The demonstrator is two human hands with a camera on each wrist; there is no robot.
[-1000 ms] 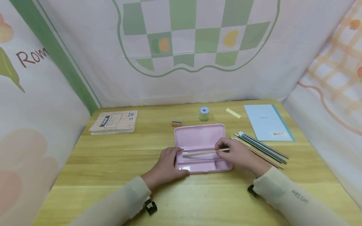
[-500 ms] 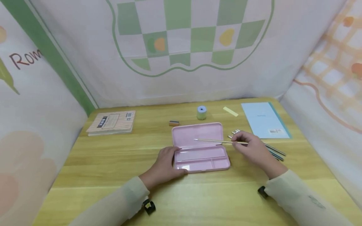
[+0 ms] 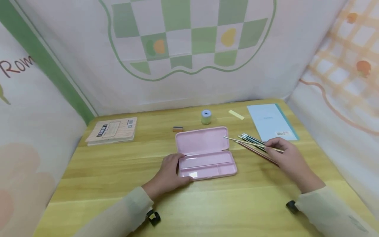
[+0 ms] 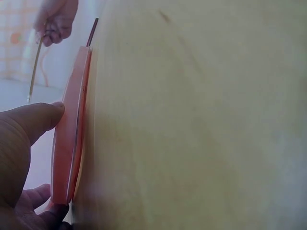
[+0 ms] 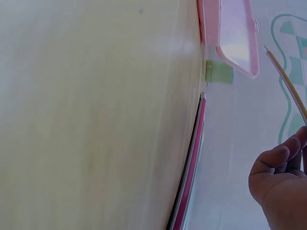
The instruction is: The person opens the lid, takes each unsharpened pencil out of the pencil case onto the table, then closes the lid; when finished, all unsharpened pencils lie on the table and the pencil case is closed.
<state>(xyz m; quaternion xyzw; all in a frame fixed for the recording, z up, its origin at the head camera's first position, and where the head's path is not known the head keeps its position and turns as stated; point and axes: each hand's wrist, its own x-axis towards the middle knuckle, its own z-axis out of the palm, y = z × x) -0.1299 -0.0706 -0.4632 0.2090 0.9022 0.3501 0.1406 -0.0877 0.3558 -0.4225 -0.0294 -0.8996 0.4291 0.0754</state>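
Note:
My left hand (image 3: 167,172) grips the left end of an open pink pencil case (image 3: 202,140), thumb at the front edge and fingers round the back corner. The left wrist view shows the thumb against the case's side (image 4: 67,139). To the right, my right hand (image 3: 288,161) pinches a gold-coloured pencil (image 3: 245,142) near one end, its other end pointing left toward the lid. In the right wrist view this pencil (image 5: 287,84) is held above the table. Beneath it lies a bunch of dark pencils (image 3: 251,137) with a reddish one (image 3: 257,151) alongside. The case's compartments show no pencils.
Behind the case stand a small blue-and-green round pot (image 3: 206,117) and an orange-and-dark eraser (image 3: 178,129). A pale yellow strip (image 3: 236,114) and light blue notebook (image 3: 270,120) lie at back right, a patterned book (image 3: 112,131) at back left.
My right hand has lifted the gold-coloured pencil from over the case and carried it right, above the other pencils. The left hand keeps its grip on the case.

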